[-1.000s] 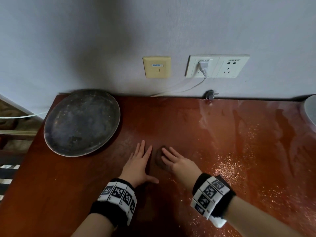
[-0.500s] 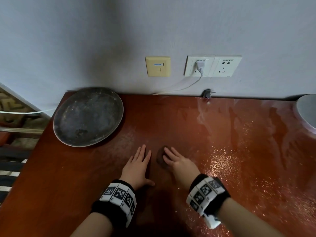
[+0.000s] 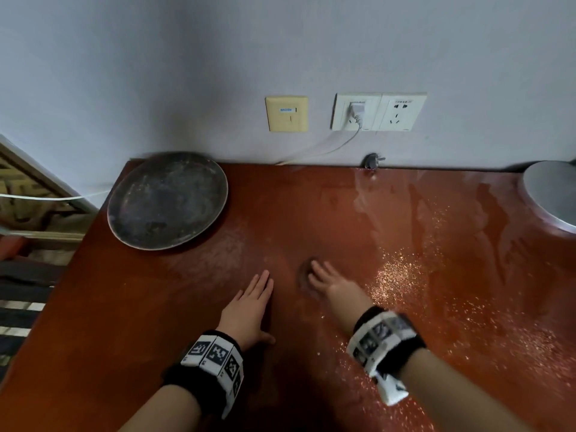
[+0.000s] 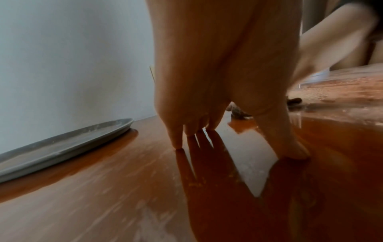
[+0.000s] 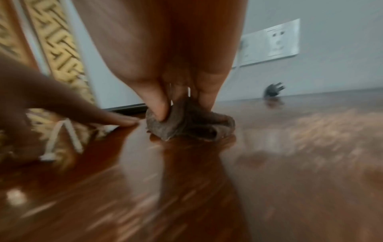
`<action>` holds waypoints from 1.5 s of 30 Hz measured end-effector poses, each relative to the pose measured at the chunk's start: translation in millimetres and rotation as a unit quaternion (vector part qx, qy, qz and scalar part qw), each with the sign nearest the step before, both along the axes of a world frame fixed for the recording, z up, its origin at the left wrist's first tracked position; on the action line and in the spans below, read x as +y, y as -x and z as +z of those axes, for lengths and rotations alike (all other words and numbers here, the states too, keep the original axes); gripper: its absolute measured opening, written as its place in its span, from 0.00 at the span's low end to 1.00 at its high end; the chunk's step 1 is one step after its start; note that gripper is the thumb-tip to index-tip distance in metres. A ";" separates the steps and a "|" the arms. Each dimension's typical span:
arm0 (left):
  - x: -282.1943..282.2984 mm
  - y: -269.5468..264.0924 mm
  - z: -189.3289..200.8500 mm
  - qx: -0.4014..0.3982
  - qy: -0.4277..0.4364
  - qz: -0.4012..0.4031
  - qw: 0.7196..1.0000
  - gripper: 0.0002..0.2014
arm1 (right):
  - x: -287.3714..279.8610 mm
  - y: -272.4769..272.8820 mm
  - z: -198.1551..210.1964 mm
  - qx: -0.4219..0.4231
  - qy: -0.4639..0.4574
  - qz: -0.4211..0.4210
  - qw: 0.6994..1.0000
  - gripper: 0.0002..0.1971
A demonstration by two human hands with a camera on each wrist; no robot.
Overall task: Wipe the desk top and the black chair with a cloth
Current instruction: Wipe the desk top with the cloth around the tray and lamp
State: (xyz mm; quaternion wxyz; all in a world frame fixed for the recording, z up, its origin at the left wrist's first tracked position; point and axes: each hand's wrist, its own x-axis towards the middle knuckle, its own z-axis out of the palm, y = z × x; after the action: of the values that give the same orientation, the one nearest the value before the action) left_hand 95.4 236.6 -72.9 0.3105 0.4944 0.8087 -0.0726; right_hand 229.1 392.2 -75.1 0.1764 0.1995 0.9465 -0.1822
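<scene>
The reddish-brown desk top (image 3: 149,322) fills the head view. My left hand (image 3: 252,307) lies flat on it with straight fingers, and the left wrist view shows the fingertips (image 4: 178,144) and the thumb touching the wood. Just to its right, my right hand (image 3: 330,283) covers a small bunched brown cloth (image 3: 304,277). In the right wrist view my thumb and fingers (image 5: 157,104) pinch the cloth (image 5: 186,126) and press it onto the desk. The black chair is not in view.
A round dark metal tray (image 3: 165,201) sits at the desk's back left corner. A silver round object (image 3: 551,194) is at the right edge. Wet streaks (image 3: 436,244) cover the right half. Wall sockets (image 3: 378,112), a white cable and a loose black plug (image 3: 371,160) line the back.
My right hand with the cloth has slid a little to the right, widening the gap to my left hand. The left hand stays flat on the desk.
</scene>
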 end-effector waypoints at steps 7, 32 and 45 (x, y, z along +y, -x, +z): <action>-7.0 -5.0 7.5 -0.032 0.016 0.000 0.999 0.53 | 33.8 -13.1 -1.0 -0.001 0.000 -0.124 0.992 0.26; -129.0 -19.7 14.6 -0.035 -0.023 0.077 0.996 0.52 | -49.5 15.1 5.0 -0.039 0.046 -0.100 0.993 0.34; -117.8 -38.9 6.1 -0.062 -0.047 0.085 0.993 0.51 | -41.2 -33.0 5.2 -0.053 0.002 -0.115 0.992 0.34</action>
State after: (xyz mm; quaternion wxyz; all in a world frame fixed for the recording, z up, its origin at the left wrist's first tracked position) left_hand 134.2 118.9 -66.9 0.3414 0.4415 0.8295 0.0232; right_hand 262.2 351.1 -69.9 0.2047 0.3162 0.9062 -0.1921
